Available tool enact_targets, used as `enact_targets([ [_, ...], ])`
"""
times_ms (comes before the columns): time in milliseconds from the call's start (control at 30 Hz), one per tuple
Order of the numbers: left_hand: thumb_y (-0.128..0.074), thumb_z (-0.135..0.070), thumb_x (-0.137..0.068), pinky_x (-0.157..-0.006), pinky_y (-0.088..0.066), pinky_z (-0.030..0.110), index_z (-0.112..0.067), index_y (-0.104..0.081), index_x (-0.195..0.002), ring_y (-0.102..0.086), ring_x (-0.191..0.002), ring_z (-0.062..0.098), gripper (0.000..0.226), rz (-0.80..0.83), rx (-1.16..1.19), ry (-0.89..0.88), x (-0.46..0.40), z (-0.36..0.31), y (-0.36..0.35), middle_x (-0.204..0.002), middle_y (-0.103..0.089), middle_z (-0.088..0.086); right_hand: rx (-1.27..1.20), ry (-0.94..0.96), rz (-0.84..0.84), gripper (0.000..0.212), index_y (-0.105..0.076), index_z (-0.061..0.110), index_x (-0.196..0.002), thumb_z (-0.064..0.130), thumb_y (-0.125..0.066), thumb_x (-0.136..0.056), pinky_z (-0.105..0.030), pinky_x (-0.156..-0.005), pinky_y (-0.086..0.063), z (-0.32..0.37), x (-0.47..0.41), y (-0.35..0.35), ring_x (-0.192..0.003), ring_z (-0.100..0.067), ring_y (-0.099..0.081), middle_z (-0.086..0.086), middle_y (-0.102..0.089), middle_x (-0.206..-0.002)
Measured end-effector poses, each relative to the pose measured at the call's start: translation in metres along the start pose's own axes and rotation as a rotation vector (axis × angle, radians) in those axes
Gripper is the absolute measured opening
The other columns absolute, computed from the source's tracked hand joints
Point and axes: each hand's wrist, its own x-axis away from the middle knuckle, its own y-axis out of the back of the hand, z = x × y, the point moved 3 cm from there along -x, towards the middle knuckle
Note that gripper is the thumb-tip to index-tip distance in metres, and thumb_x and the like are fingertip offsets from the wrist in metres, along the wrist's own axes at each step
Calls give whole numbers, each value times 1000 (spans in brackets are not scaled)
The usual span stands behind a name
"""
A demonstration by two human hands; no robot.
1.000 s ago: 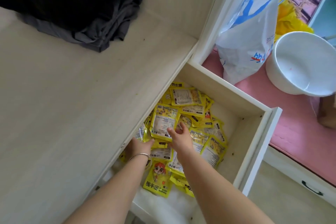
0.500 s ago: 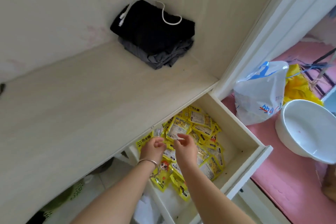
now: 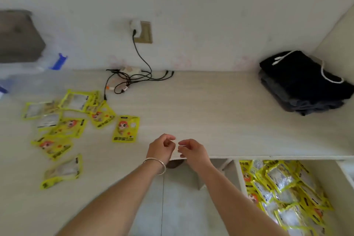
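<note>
My left hand, with a silver bangle on the wrist, and my right hand meet over the front edge of the pale wooden desk. Between their curled fingertips both pinch a small pale packet, which is blurred and hard to make out against the desk. Several yellow packets with a cartoon face lie scattered on the desk to the left. The open drawer at lower right holds several more yellow packets.
Folded black and grey clothes sit in the desk's far right corner. A power strip with tangled black cables lies against the wall below a socket. A clear plastic bag stands at far left. Floor tiles show below my arms.
Both hands have come up out of the drawer and now meet at the desk's front edge. The view has swung left from the drawer to the desk top.
</note>
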Motion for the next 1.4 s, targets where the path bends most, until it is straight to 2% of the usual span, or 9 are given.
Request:
enact_targets([
  [133, -60, -10, -83, -62, -39, 10, -24, -63, -96, -58, -79, 13, 20, -140, -28, 46, -5, 56, 106, -77, -62, -5, 85, -1, 123, 9, -59, 22, -90, 14, -57, -88, -18, -56, -40, 30, -8, -94, -63, -6, -57, 2, -64, -82],
  [300, -65, -8, -81, -95, -45, 33, -16, -64, -109, -58, -95, 16, 30, -243, -158, 86, -2, 133, 201, -97, -63, 1, 225, 8, 132, 13, -64, 17, -100, 17, -58, -88, -21, -60, -40, 38, -25, -174, -72, -13, -54, 1, -62, -87],
  [400, -62, -20, -83, -100, -40, 31, -29, -56, -124, -44, -123, 18, 42, -215, -464, 135, 3, 169, 237, -127, -53, -5, 359, 35, 62, 21, -64, 18, -108, 17, -55, -89, -24, -62, -38, 47, -35, -197, -80, -17, -55, 1, -62, -98],
  [533, -65, -35, -80, -103, -40, 32, -36, -41, -136, -33, -134, 17, 61, -113, -692, 207, 3, 204, 263, -145, -35, -12, 527, 45, -101, 29, -62, 17, -116, 18, -54, -89, -30, -85, -42, 56, -62, -211, -113, -29, -54, -8, -56, -124],
  [767, -70, -44, -71, -97, -40, 35, -33, -43, -132, -42, -123, 20, 67, -125, -762, 298, -19, 203, 271, -131, -44, -2, 646, -104, -261, 68, -40, 15, -136, 42, -67, -80, -40, -99, -37, 74, -100, -220, -129, -30, -34, -11, -35, -138],
  [900, -71, -54, -68, -98, -38, 36, -26, -47, -128, -42, -121, 23, 71, -91, -822, 389, -31, 203, 274, -127, -46, 2, 682, -103, -193, 90, -24, 15, -146, 34, -75, -75, -42, -99, -40, 80, -120, -229, -125, -35, -38, -16, -31, -139],
  [1067, -43, -79, -60, -94, -38, 34, -20, -63, -108, -41, -115, 24, 80, -136, -654, 476, -31, 207, 277, -117, -50, 3, 546, -125, -132, 95, -6, 25, -153, 21, -70, -82, -41, -90, -48, 88, -125, -243, -116, -37, -57, -17, -54, -133],
  [1267, -60, -52, -83, -104, -37, 34, -4, -66, -107, -39, -123, 29, 54, -513, -206, 564, -43, 208, 308, -130, -45, 6, 135, -149, -295, 54, -48, 12, -129, 25, -70, -81, -36, -77, -46, 96, -123, -244, -108, -36, -60, -16, -62, -121],
  [1400, -59, -70, -66, -98, -48, 42, -5, -70, -101, -58, -109, 32, 75, -626, 52, 656, -62, 218, 316, -121, -56, 15, 151, -129, -284, 41, -57, 4, -114, 32, -66, -85, -32, -71, -39, 109, -131, -252, -107, -35, -58, -15, -63, -114],
])
